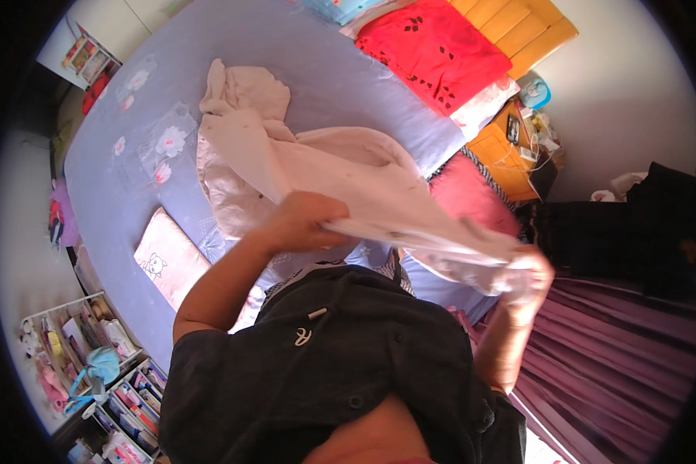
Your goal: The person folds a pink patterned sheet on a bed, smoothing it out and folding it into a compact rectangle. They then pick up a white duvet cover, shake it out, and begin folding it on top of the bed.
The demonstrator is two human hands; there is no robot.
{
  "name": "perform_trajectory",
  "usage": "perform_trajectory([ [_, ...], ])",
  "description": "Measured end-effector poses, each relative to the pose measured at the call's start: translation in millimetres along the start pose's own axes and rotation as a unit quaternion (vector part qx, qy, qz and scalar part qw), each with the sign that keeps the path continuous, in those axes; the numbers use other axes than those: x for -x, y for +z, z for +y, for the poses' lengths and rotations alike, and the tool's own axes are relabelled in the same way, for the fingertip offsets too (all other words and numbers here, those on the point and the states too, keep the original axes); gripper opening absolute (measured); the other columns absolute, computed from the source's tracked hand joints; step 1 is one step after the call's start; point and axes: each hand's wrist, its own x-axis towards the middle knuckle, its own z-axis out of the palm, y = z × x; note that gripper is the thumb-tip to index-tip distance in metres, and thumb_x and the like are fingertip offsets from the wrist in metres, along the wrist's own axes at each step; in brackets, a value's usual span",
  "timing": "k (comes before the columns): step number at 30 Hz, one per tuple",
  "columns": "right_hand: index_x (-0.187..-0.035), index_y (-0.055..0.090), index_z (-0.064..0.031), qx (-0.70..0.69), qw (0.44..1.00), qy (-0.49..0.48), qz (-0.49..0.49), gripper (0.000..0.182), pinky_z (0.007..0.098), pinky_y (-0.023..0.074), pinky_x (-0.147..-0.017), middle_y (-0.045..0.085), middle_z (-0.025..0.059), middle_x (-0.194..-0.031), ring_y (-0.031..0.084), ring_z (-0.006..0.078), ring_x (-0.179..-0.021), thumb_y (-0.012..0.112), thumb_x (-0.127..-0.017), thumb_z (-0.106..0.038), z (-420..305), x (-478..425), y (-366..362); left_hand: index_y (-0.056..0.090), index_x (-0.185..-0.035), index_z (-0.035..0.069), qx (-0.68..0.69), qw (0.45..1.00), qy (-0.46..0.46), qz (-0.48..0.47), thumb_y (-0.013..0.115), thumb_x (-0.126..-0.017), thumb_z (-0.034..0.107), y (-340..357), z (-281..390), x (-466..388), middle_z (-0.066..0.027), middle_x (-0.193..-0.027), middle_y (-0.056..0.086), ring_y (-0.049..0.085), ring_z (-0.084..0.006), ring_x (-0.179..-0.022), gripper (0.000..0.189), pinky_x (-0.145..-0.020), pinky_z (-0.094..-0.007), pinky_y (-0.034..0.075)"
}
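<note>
A pale pink quilt or blanket (348,180) lies partly bunched on a bed with a blue-grey floral sheet (168,75). Its near edge is lifted in front of my body. My left hand (310,220) is closed on this edge near the middle of the view. Further right, my right hand (528,275) grips the same cloth and looks blurred. Between the two hands the edge runs in a taut, slanting line. The far end of the pink cloth is crumpled in folds on the sheet.
A pink pillow with a cat drawing (174,258) lies on the left. Red bedding (435,52) is by the wooden headboard (516,29). A wooden nightstand (501,153) holds small items and cables. Purple curtains (609,348) hang at right; shelves of books (133,406) stand lower left.
</note>
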Motion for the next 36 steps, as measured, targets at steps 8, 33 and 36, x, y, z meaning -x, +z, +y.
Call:
perform_trajectory([
  [8,-0.102,0.057,-0.0023,-0.070,0.884,-0.077,0.455,0.032,0.0336,0.0405,-0.089,0.055,0.0070,-0.101,0.052,0.0180,-0.097,0.063,-0.079,-0.022,-27.4,-13.7,-89.9,0.062,-0.073,0.013,-0.248,0.957,-0.139,-0.058,0.066,-0.072,0.027,-49.9,-49.5,50.0,-0.0073,-0.070,0.060,0.058,-0.0286,-0.068,0.015,-0.061,-0.0388,0.044],
  [33,-0.113,0.053,0.0044,0.127,0.941,0.185,0.253,0.039,0.0278,0.0413,-0.086,0.059,0.0080,-0.102,0.055,0.0166,-0.095,0.062,-0.082,-0.018,65.2,-87.7,-124.6,0.048,-0.119,0.001,0.264,0.847,-0.330,0.323,0.047,-0.088,0.018,-38.6,-212.3,174.2,-0.0096,-0.116,0.052,0.048,-0.0176,-0.106,0.035,-0.091,-0.0296,0.039],
  [36,-0.114,0.052,0.0058,0.138,0.925,-0.097,0.340,0.042,0.0268,0.0432,-0.081,0.056,0.0110,-0.109,0.054,0.0172,-0.096,0.062,-0.083,-0.021,5.6,-168.5,-116.6,0.050,-0.114,0.001,0.285,0.829,-0.151,0.456,0.041,-0.090,0.017,-139.8,-190.2,139.3,-0.0118,-0.113,0.054,0.051,-0.0212,-0.104,0.030,-0.090,-0.0315,0.041],
])
